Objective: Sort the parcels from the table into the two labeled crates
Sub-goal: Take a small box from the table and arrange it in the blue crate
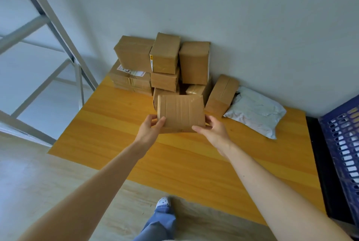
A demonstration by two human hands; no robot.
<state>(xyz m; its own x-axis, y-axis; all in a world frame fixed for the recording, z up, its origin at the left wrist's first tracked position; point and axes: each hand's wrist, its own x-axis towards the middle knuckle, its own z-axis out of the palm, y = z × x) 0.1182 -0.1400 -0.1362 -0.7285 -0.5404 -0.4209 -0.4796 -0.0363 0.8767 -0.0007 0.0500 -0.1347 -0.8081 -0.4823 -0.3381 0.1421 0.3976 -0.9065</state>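
The left hand (149, 128) pinches the left edge of a flat cardboard box (181, 112); the right hand (213, 131) curls round its right edge. The box sits just in front of the pile of boxes (165, 60) on the table (108, 124). It looks stiff and light, so opposite edges suit. A blue crate (342, 135) stands far right.

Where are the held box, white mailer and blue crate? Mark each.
held box (181, 111), head view, top face.
white mailer (256, 112), head view, crumpled middle.
blue crate (343, 139), head view, slotted wall.

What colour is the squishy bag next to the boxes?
The soft bag is white, seen from the head view.
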